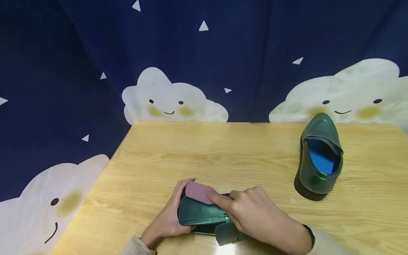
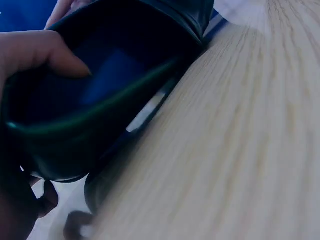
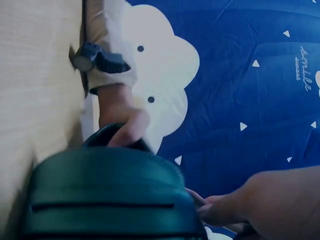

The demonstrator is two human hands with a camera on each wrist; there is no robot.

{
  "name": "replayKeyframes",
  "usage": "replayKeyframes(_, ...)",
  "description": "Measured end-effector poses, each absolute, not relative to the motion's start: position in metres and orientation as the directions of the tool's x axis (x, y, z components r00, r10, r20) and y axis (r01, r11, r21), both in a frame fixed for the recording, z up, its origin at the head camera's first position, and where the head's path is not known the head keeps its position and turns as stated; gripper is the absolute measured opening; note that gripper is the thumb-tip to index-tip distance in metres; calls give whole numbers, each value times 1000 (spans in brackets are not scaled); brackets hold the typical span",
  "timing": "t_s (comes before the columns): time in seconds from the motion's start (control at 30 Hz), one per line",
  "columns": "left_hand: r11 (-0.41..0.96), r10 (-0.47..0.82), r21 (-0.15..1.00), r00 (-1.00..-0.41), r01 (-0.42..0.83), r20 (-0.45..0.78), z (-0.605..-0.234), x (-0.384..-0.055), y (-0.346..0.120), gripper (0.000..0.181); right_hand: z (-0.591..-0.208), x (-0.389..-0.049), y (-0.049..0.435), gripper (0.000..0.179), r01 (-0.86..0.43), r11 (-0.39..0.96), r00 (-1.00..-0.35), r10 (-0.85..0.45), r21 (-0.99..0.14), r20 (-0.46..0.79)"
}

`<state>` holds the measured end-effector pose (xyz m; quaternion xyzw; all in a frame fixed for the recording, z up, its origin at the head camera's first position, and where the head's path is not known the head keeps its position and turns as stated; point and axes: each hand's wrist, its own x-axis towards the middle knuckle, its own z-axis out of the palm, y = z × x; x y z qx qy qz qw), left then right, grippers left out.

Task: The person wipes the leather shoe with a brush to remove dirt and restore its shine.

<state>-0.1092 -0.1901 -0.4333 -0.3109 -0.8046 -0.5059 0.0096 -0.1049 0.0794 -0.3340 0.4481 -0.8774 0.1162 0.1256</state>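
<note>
A dark green loafer (image 1: 200, 211) is tipped on its side low over the wooden table. My left hand (image 1: 170, 219) grips its heel end, and in the left wrist view the thumb (image 2: 67, 60) reaches inside the shoe opening. The fingers wrap around the outside. With my right hand (image 1: 258, 212) I hold a flat pink pad (image 1: 197, 192) along the loafer's upper-facing side by the sole, the index finger lying on it. In the right wrist view the loafer's strap and vamp (image 3: 107, 180) fill the foreground, my left hand (image 3: 127, 125) behind.
A matching green loafer (image 1: 315, 180) with a blue insole stands upright at the right of the table (image 1: 223, 156), toe toward the back. A navy curtain (image 1: 242, 42) printed with clouds and triangles hangs behind the table and along its left side.
</note>
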Motion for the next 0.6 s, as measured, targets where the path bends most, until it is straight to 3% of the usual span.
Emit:
replayKeyframes(0.27,305,527,737,-752,603,397,-439,-112,-190,110,-335,-92,75,33,-917,336,-387,-880,-215,275)
replayKeyframes(0.33,299,529,751,-758,588,382,-439,-113,-189,109,-333,-93,73,35,-905,373,-418,-871,-205,259)
replayKeyframes(0.47,295,518,801,-792,521,325,-440,-111,-188,109,-329,-97,73,39,-831,539,-555,-793,-137,250)
replayKeyframes(0.6,308,510,808,-804,503,306,-438,-107,-190,108,-331,-97,72,42,-829,553,-554,-786,-87,274)
